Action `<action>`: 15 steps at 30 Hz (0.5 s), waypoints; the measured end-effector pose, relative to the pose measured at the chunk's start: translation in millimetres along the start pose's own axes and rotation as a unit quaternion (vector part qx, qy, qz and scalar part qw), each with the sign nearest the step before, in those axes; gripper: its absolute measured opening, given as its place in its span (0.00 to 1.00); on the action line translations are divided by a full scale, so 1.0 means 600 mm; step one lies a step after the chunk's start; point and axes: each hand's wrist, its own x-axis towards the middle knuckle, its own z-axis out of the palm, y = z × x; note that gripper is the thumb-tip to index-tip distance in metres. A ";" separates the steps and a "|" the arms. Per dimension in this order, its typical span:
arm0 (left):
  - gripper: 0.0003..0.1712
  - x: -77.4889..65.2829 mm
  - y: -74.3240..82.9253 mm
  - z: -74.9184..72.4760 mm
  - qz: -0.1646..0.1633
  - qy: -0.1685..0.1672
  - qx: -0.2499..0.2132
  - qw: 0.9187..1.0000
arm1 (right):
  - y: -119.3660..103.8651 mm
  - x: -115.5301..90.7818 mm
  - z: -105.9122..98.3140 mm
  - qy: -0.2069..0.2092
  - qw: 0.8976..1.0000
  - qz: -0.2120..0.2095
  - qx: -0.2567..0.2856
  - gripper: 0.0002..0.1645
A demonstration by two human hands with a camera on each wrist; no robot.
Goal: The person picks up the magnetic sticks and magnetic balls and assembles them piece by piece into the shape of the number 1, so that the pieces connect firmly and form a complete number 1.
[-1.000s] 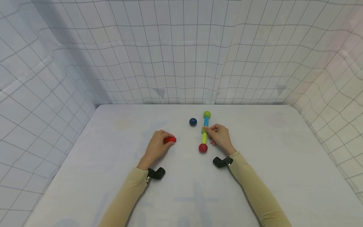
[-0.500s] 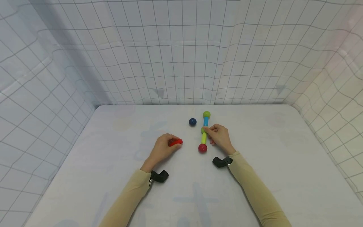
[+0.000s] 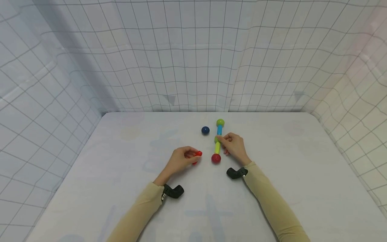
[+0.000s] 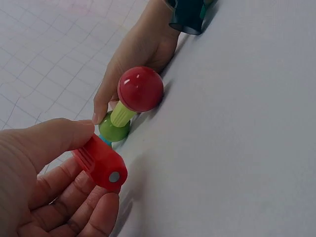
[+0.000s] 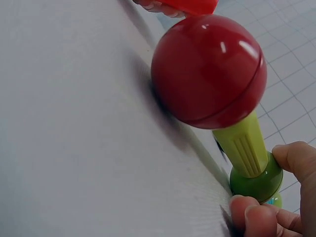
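We pinch a short red stick [image 3: 197, 154] between the thumb and fingers of our left hand [image 3: 180, 160], its end close to the red ball [image 3: 216, 158] at the near end of a toy chain [image 3: 218, 140] that lies on the white table [image 3: 121, 188]. Our right hand [image 3: 235, 146] pinches the green ball [image 5: 256, 185] at the middle of that chain, where a lime stick [image 5: 243, 145] meets a blue one [image 3: 219, 129]. A dark blue ball [image 3: 205, 130] sits just left of the chain's far end. A gridded cloth [image 3: 193, 53] walls the table.
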 end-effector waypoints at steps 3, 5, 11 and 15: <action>0.13 -0.003 0.003 0.007 -0.008 -0.007 -0.011 1.000 | 0.001 0.000 0.001 0.001 1.000 0.001 -0.001 0.22; 0.14 -0.005 0.005 0.012 -0.017 -0.014 -0.017 1.000 | 0.002 0.000 0.002 0.002 1.000 0.001 -0.002 0.23; 0.18 -0.011 0.010 0.026 -0.030 -0.031 -0.021 0.999 | 0.003 0.000 0.001 0.003 1.000 0.005 -0.001 0.24; 0.18 -0.014 0.013 0.033 -0.029 -0.031 -0.014 0.999 | 0.002 -0.001 0.000 0.004 1.000 0.006 0.003 0.25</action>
